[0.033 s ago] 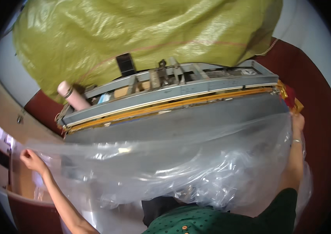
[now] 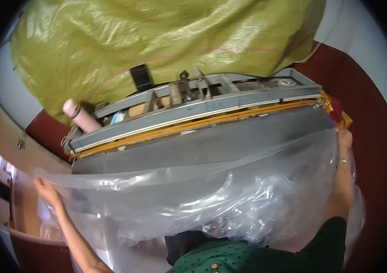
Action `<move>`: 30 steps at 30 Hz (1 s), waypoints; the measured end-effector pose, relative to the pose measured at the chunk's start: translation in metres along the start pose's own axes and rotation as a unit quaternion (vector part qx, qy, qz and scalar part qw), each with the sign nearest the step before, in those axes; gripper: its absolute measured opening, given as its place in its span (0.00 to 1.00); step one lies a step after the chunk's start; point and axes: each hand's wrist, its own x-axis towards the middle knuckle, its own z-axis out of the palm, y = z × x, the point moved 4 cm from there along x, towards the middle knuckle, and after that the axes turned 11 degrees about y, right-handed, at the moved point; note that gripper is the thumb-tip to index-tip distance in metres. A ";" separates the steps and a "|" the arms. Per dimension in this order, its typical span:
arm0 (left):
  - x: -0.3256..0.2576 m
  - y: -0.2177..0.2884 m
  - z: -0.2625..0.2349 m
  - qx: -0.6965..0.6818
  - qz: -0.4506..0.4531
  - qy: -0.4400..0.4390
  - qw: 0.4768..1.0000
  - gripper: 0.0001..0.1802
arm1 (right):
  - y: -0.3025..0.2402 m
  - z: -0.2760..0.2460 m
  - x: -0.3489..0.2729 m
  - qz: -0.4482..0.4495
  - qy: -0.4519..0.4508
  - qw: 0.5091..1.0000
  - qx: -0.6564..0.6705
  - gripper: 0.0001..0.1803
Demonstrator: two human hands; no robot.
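Observation:
A wide sheet of clear plastic film is stretched between my hands, crumpled and shiny toward my body. At the far left my left hand pinches one corner of it. My right hand grips the other end by the right end of a long grey machine. The film's far edge lies over the machine's grey flat surface, short of the orange strips along the frame. The right fingertips are partly hidden beside a red and gold cloth or foil piece.
A pink bottle leans in the left end of the machine's tray, near metal clamps and a dark flat object. Behind rises a large yellow-green woven cover. A door-like panel stands at left.
My left hand has come slightly right and down with its film corner. The film's far edge looks tauter and sharper. My right hand stays nearly in place, and the whole view has shifted a little.

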 end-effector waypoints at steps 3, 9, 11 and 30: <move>-0.097 -0.065 0.052 0.050 0.048 -0.305 0.950 0.24 | -0.024 0.030 -0.019 0.042 -0.050 0.995 -0.072 0.18; -0.129 -0.041 0.072 0.194 0.044 -0.253 0.947 0.21 | -0.017 0.023 -0.027 0.022 0.002 0.989 -0.147 0.17; -0.124 -0.035 0.075 0.187 -0.032 -0.190 0.963 0.18 | -0.012 0.032 -0.026 -0.016 0.016 0.987 -0.159 0.17; -0.348 0.533 -0.002 -0.531 -0.171 -0.789 0.259 0.10 | -0.033 0.034 -0.034 -0.006 0.019 0.995 -0.094 0.11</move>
